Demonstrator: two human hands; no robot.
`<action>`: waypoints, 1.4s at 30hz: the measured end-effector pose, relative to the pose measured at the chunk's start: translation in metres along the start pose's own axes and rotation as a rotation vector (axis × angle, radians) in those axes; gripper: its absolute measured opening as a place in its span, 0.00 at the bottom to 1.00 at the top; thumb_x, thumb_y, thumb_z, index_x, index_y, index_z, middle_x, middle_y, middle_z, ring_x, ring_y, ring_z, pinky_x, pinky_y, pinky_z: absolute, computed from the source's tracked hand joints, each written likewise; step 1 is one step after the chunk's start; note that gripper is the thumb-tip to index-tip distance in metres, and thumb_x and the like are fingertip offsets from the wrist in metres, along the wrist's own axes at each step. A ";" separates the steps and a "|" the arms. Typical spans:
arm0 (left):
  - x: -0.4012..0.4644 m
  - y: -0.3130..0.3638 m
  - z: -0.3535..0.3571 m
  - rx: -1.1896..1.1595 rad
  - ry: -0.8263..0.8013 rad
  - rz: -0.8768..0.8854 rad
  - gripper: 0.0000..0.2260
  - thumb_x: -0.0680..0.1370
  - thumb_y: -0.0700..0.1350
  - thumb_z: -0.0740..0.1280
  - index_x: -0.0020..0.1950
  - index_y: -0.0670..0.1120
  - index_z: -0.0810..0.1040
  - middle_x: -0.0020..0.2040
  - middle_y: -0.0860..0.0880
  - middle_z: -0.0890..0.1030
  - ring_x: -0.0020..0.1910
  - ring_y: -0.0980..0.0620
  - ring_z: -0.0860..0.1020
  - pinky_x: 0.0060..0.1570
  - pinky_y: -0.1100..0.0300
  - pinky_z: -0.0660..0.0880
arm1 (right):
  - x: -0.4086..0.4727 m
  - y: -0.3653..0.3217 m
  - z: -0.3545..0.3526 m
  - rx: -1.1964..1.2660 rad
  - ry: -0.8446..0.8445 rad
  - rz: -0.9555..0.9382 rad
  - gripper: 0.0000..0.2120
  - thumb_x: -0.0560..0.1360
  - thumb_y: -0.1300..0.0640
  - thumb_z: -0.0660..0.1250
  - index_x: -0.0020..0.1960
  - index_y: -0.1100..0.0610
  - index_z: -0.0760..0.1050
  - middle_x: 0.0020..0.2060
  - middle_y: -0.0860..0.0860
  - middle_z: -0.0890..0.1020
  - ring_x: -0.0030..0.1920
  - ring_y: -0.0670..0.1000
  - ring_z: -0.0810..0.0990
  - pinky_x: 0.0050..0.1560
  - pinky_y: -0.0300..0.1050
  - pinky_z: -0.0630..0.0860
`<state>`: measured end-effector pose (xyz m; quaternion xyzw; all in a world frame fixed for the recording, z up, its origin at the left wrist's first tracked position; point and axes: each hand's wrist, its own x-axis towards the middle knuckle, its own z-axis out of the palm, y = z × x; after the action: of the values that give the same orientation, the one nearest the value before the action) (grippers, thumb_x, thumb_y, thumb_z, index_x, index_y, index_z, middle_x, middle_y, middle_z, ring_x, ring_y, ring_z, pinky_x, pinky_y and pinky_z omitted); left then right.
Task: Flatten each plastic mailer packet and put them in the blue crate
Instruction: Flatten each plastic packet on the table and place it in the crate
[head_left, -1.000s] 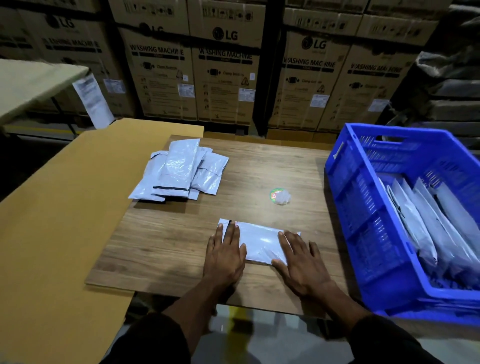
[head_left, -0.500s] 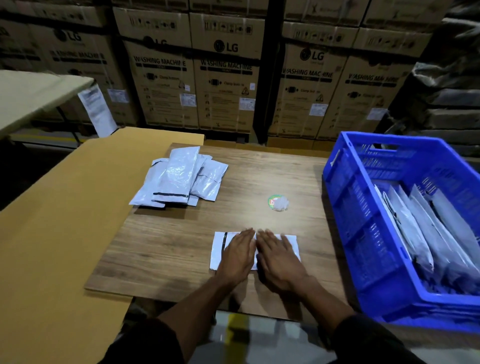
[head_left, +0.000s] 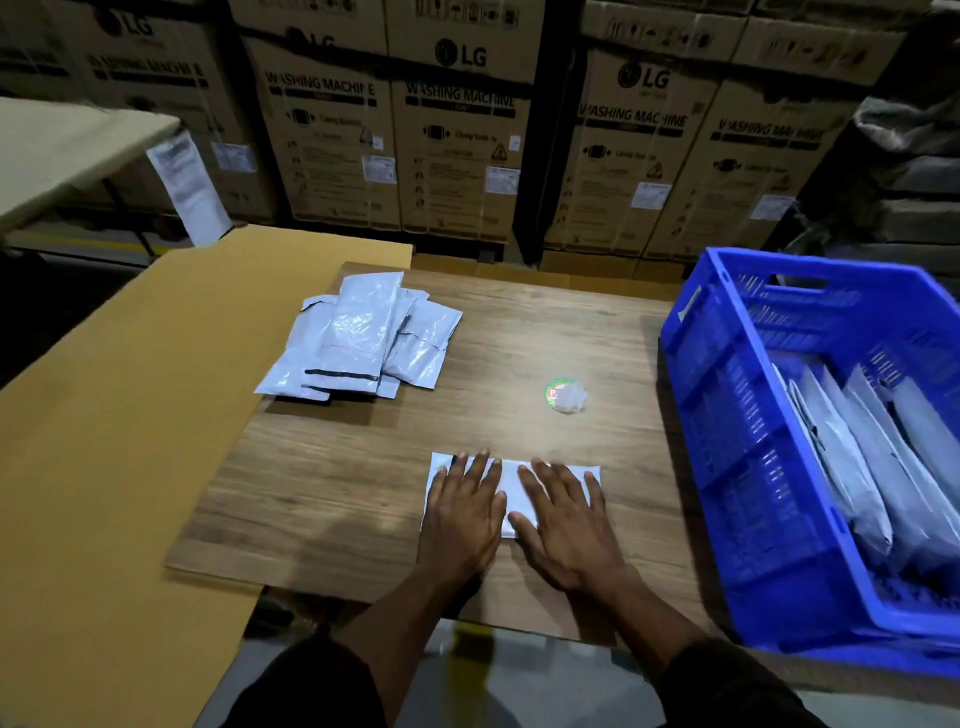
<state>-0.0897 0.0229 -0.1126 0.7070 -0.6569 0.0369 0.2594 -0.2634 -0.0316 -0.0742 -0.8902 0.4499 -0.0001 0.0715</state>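
Your left hand (head_left: 462, 512) and right hand (head_left: 563, 525) lie flat, fingers straight and spread, pressing side by side on a white mailer packet (head_left: 511, 486) near the front edge of the wooden surface (head_left: 519, 338). To your right, just beside the surface, the blue crate (head_left: 727, 415) holds several grey-white packets (head_left: 852, 457) leaning on edge against one another. A loose pile of mailers (head_left: 363, 338) sits at the far left of the surface, and a small round sticker (head_left: 565, 396) lies between the pile and the crate.

both hands (head_left: 511, 514) flat on mailer (head_left: 514, 483); crate (head_left: 727, 415) right
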 end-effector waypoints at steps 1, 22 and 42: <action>0.000 0.000 -0.002 -0.001 -0.025 -0.012 0.20 0.84 0.52 0.55 0.71 0.47 0.76 0.73 0.46 0.74 0.73 0.41 0.71 0.71 0.44 0.64 | -0.001 0.004 0.000 -0.004 -0.005 0.014 0.31 0.80 0.35 0.48 0.79 0.47 0.57 0.77 0.49 0.63 0.77 0.54 0.59 0.75 0.60 0.49; -0.007 0.009 -0.006 0.123 -0.179 0.209 0.26 0.81 0.52 0.55 0.77 0.43 0.68 0.79 0.45 0.66 0.79 0.48 0.61 0.73 0.46 0.57 | -0.015 0.021 -0.002 -0.093 0.078 -0.133 0.31 0.83 0.41 0.48 0.81 0.57 0.52 0.80 0.53 0.54 0.80 0.48 0.47 0.75 0.58 0.47; -0.004 0.003 -0.022 0.050 -0.233 -0.023 0.29 0.86 0.53 0.43 0.70 0.38 0.76 0.67 0.41 0.79 0.69 0.39 0.75 0.69 0.44 0.67 | 0.001 0.001 -0.024 -0.203 -0.074 -0.179 0.29 0.82 0.43 0.49 0.76 0.58 0.67 0.76 0.53 0.67 0.76 0.57 0.65 0.72 0.62 0.48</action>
<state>-0.0865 0.0357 -0.0941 0.7203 -0.6732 -0.0320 0.1641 -0.2656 -0.0359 -0.0510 -0.9288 0.3636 0.0718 -0.0029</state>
